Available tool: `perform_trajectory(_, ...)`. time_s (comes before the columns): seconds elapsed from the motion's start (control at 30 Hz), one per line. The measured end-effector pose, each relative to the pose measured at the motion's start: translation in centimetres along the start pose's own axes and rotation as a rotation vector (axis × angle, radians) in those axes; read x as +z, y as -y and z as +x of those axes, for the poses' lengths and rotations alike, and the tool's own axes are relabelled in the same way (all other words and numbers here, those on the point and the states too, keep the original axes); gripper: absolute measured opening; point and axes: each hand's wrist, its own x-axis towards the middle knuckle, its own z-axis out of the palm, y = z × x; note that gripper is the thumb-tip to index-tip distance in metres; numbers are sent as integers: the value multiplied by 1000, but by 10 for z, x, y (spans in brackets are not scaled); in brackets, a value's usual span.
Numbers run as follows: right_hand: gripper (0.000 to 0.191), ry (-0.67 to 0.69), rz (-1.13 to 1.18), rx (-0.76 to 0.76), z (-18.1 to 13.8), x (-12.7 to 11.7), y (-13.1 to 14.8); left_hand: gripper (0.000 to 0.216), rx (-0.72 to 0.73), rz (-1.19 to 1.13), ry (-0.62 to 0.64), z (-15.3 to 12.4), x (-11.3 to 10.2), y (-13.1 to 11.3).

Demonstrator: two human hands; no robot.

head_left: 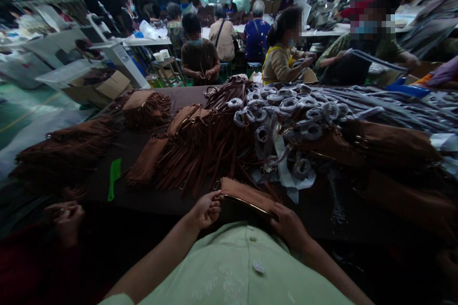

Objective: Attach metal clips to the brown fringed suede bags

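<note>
A brown suede pouch (246, 195) with a gold zipper edge lies at the near edge of the dark table (161, 200), right in front of my body. My left hand (206, 209) is closed on the pouch's left end, fingers curled over it. My right hand (289, 226) grips its right end from below. Just beyond the pouch lies a heap of brown straps (207, 152) with metal clasps. Behind them sits a pile of grey-wrapped strap coils (286, 109).
Fringed brown bags (67, 145) are stacked on the left, more brown bags (390, 143) on the right. A green comb (113, 178) lies near the left front. Another person's hands (66, 219) are at lower left. Several seated workers are beyond the table.
</note>
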Motion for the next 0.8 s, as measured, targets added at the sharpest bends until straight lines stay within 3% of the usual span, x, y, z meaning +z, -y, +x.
perform_trajectory(0.1,23,18,117,-51,15,-16,3,29,33,212,-107,-5,-15,-17)
perform_trajectory(0.2,25,85,272,-15,37,-12,-4,34,202,672,-356,-7,-25,-26)
perform_trajectory(0.27,26,123,359,30,49,-5,-12,29,565,1015,-574,-10,-23,-25)
perform_trajectory(0.33,26,137,407,51,55,-1,-19,22,1024,1277,-666,-13,-10,-14)
perform_trajectory(0.4,27,124,423,47,58,0,-21,17,1322,1517,-479,-13,12,5)
perform_trajectory(0.47,28,99,426,29,59,-4,-19,14,1374,1793,-78,-5,39,27)
perform_trajectory(0.5,28,91,420,19,59,-6,-18,14,1379,1915,56,1,51,36)
perform_trajectory(0.57,28,83,395,2,60,-11,-14,21,1376,2107,124,16,70,48)
perform_trajectory(0.7,22,134,322,-15,59,-16,-11,14,1373,2293,6,40,75,47)
perform_trajectory(0.73,22,143,283,-14,59,-17,-11,13,1378,2332,49,42,71,45)
perform_trajectory(0.8,25,87,155,27,60,-19,-10,13,1386,2419,261,43,62,42)
